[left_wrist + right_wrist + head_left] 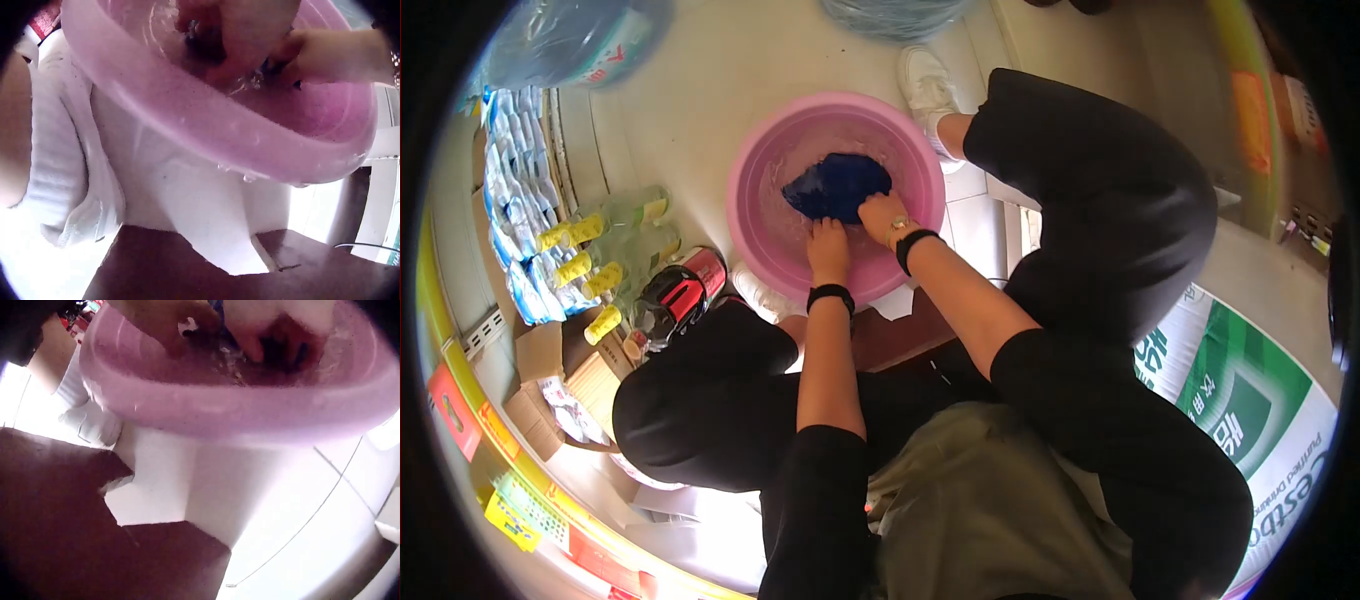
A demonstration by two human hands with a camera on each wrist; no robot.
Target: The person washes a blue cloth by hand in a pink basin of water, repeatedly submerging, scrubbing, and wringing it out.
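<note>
A dark blue cloth [840,186] lies bunched in water inside a pink basin [750,240]. At the cloth's lower edge is the left hand [828,245], its fingers bent onto the fabric. The right hand [884,214] grips the cloth's right side, fingers curled round it. In the left wrist view both the left hand [250,31] and the right hand [312,56] are down in the basin [187,131]. The right wrist view shows the right hand [281,325] with blue fabric under its curled fingers, beside the left hand [169,322].
White shoes [927,90] flank the basin. Glass bottles [615,235] with yellow caps and a red-and-black container [685,295] stand at the left, near hanging packets [520,180]. A green-and-white water package [1240,390] is at the right.
</note>
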